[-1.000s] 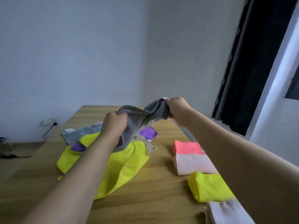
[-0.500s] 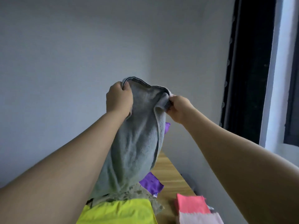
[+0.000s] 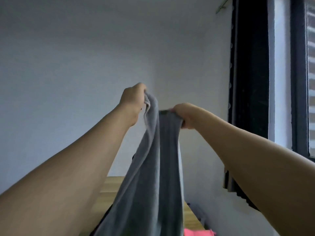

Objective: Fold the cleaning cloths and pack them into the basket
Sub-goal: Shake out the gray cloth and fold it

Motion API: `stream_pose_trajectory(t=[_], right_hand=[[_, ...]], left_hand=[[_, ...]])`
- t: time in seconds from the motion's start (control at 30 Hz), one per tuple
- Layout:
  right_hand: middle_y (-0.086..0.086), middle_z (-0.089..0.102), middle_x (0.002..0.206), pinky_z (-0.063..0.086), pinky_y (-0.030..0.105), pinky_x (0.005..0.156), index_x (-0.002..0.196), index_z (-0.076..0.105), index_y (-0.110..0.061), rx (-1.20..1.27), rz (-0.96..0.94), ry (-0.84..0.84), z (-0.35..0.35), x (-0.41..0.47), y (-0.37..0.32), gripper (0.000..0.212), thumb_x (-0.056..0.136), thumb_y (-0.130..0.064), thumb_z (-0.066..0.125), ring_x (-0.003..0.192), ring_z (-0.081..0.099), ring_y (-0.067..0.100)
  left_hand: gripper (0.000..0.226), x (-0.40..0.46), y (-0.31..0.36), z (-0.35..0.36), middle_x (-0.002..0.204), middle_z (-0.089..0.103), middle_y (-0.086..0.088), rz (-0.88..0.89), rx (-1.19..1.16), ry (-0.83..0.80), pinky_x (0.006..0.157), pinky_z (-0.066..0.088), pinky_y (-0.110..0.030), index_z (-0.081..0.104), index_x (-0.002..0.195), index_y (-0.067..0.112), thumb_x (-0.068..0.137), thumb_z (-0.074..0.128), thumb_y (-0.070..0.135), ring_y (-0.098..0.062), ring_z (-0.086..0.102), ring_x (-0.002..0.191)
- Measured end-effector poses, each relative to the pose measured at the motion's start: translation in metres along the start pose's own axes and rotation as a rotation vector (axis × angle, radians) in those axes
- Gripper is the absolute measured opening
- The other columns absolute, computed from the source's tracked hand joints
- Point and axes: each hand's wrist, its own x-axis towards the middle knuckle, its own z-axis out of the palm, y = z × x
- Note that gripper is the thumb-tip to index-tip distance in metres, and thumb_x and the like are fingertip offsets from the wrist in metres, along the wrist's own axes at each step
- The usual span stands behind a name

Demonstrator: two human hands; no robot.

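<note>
grey cloth [image 3: 153, 176] hangs gripped by both hands.

Wooden table, low in frame, mostly hidden.

Light wood table [image 3: 112, 186] shows only in two strips: a patch at lower centre-left between the left forearm and the hanging grey cloth, and a narrow strip of its right edge at lower right. A pink cloth [image 3: 197, 233] lies near that right edge, cut off by the bottom of the frame. Something dark shows at the table's lower centre; cannot tell what.
</note>
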Motion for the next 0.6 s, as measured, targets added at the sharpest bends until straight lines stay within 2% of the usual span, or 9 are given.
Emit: stream_pose_trajectory(t=[0.07,0.13,0.23,0.3,0.33,0.4,0.43,0.53,0.6], right_hand=[[0.008,0.056,0.074,0.047,0.024,0.048,0.086,0.057,-0.010,0.038,-0.029,0.028,-0.013,0.001,-0.010,0.010,0.095,-0.015,0.056,0.056,0.053,0.018],[0.007,0.054,0.071,0.047,0.024,0.049,0.078,0.056,-0.011,-0.148,-0.049,0.046,-0.022,-0.001,-0.009,0.016,0.093,-0.017,0.059,0.055,0.050,0.018],[0.009,0.069,0.095,0.056,0.034,0.077,0.099,0.066,-0.007,-0.135,-0.060,-0.085,-0.033,-0.007,-0.010,0.020,0.092,-0.025,0.062,0.078,0.063,0.021],[0.010,0.069,0.094,0.056,0.030,0.074,0.104,0.065,-0.006,-0.038,-0.080,-0.161,-0.039,-0.016,-0.014,0.023,0.090,-0.025,0.061,0.077,0.064,0.021],[0.010,0.066,0.088,0.054,0.028,0.067,0.101,0.063,-0.008,-0.009,-0.084,-0.172,-0.040,-0.020,-0.014,0.019,0.089,-0.022,0.059,0.071,0.062,0.021],[0.009,0.056,0.078,0.048,0.026,0.062,0.092,0.057,-0.012,0.044,-0.074,-0.200,-0.043,-0.024,-0.010,0.013,0.084,-0.014,0.048,0.063,0.055,0.021],[0.008,0.052,0.077,0.046,0.026,0.062,0.088,0.055,-0.013,0.052,-0.072,-0.204,-0.042,-0.027,-0.008,0.013,0.082,-0.010,0.043,0.062,0.052,0.021],[0.004,0.047,0.073,0.047,0.026,0.055,0.076,0.045,-0.018,0.029,-0.161,-0.279,-0.049,-0.029,0.000,0.020,0.086,-0.001,0.044,0.061,0.049,0.016],[0.002,0.053,0.073,0.054,0.030,0.060,0.077,0.049,-0.018,-0.041,-0.214,-0.345,-0.057,-0.033,0.006,0.025,0.093,0.002,0.045,0.065,0.054,0.015]], left_hand=[[0.017,-0.003,0.006,-0.001,0.074,0.062,-0.001,0.062,-0.228,-0.043,0.075,0.043,-0.031,0.059,0.077,0.008,0.086,0.048,0.018,-0.018,0.053,0.075],[0.025,-0.004,0.009,-0.001,0.093,0.070,-0.002,0.050,-0.398,-0.130,0.081,0.048,-0.030,0.066,0.084,0.008,0.091,0.046,0.020,-0.015,0.059,0.079],[0.035,-0.006,0.008,0.001,0.080,0.068,-0.013,0.000,-0.418,-0.191,0.064,0.048,-0.030,0.061,0.073,0.003,0.091,0.042,0.026,-0.022,0.057,0.063],[0.035,-0.010,0.008,0.003,0.059,0.056,-0.012,0.088,-0.128,-0.061,0.054,0.039,-0.027,0.047,0.060,0.007,0.090,0.043,0.025,-0.021,0.050,0.048],[0.039,-0.011,0.005,0.003,0.053,0.048,-0.009,0.195,0.214,-0.031,0.052,0.035,-0.027,0.041,0.056,0.009,0.090,0.043,0.026,-0.020,0.045,0.045],[0.043,-0.017,-0.004,0.009,0.055,0.046,-0.007,0.355,0.806,-0.161,0.052,0.033,-0.031,0.040,0.053,0.009,0.089,0.042,0.033,-0.022,0.042,0.051],[0.044,-0.021,-0.007,0.011,0.058,0.051,-0.006,0.357,0.931,-0.247,0.054,0.037,-0.032,0.044,0.054,0.009,0.086,0.041,0.039,-0.024,0.046,0.056],[0.045,-0.030,-0.005,0.007,0.073,0.066,-0.003,0.262,0.829,-0.368,0.070,0.047,-0.033,0.065,0.061,0.012,0.073,0.036,0.044,-0.022,0.058,0.072],[0.034,-0.031,-0.004,0.004,0.072,0.062,-0.001,0.243,0.704,-0.404,0.067,0.043,-0.030,0.068,0.061,0.017,0.072,0.040,0.033,-0.019,0.055,0.071]])
